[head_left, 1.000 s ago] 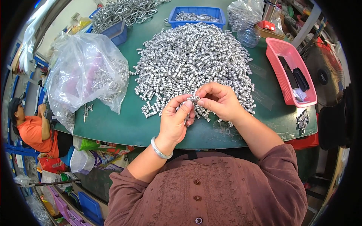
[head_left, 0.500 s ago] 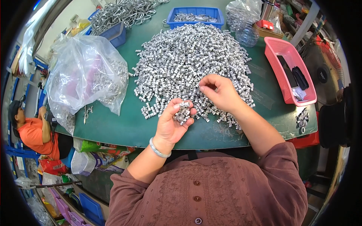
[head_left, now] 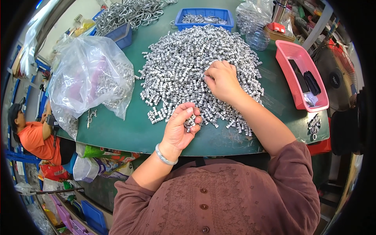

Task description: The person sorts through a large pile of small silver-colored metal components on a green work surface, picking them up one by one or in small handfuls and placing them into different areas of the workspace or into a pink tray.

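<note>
Head cam: two hands at a big heap (head_left: 176, 58) of little metal parts
Left hand (head_left: 179, 126) has its fingers curled round a few loose parts (head_left: 190, 123), just in front of the heap; right hand (head_left: 222, 82) is over it, fingers bent, can't tell if they're gripping anything. Green surface (head_left: 125, 135) underneath.

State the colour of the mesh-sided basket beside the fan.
The basket is pink, showing best in the head view.
</note>
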`<act>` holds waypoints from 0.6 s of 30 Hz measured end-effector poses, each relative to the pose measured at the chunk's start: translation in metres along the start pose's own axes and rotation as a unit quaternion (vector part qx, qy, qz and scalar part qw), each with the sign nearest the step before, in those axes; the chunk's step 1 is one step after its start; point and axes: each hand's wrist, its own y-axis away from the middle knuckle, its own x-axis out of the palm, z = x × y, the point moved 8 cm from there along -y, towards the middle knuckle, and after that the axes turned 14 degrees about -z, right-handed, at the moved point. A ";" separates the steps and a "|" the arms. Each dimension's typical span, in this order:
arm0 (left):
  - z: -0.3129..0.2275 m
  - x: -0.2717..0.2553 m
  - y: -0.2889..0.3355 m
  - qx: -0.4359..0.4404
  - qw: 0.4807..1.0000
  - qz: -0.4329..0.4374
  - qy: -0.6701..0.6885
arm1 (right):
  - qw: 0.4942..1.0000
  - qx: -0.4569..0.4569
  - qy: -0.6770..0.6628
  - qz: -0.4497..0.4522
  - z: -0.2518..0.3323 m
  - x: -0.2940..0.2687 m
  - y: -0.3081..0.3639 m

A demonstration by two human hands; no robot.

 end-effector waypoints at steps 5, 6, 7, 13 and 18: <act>-0.011 0.005 0.001 0.051 0.997 -0.010 -0.056 | 0.982 0.007 -0.185 0.028 0.014 -0.018 0.006; -0.014 0.007 0.002 0.067 0.996 -0.011 -0.063 | 0.966 0.009 -0.255 0.047 0.020 -0.021 0.009; -0.016 0.010 0.003 0.082 0.994 -0.011 -0.072 | 0.956 0.014 -0.288 0.047 0.024 -0.025 0.011; -0.021 0.028 0.012 0.144 0.983 -0.007 -0.113 | 0.942 0.004 -0.331 0.061 0.035 -0.036 0.023; -0.020 0.027 0.010 0.152 0.979 -0.009 -0.139 | 0.940 -0.017 -0.330 0.077 0.043 -0.040 0.026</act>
